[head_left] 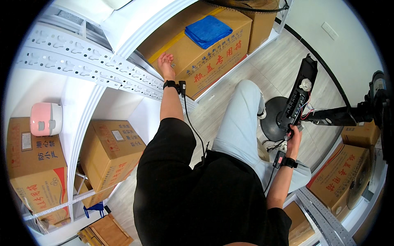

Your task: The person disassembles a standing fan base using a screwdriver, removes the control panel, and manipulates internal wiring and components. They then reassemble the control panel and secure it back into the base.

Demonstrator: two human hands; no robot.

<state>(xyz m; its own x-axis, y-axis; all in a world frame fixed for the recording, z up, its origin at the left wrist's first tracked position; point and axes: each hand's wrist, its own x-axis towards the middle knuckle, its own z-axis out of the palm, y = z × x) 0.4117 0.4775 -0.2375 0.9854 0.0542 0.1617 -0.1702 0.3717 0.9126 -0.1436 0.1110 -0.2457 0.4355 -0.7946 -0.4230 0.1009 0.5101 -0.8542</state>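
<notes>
My left hand (166, 64) is over the top of a cardboard box (213, 65), palm partly up, fingers loosely bent and a little apart. A few tiny metal bits, too small to name, lie beside it. My right hand (294, 138) grips the lower end of a long black fan control panel (292, 104), which has a row of buttons, a pale round part and thin coloured wires. The wires run toward the black fan pole (334, 117), which lies tilted at the right. Behind the panel, the round black base (271, 121) is on the floor by my feet.
A folded blue cloth (208, 31) lies on the same box. White metal shelving (82, 53) with cardboard boxes (111, 149) and a pink-and-white appliance (46, 119) stands at the left. A round fan guard (360, 180) leans by boxes at the lower right; a black wire guard (250, 9) is at the top.
</notes>
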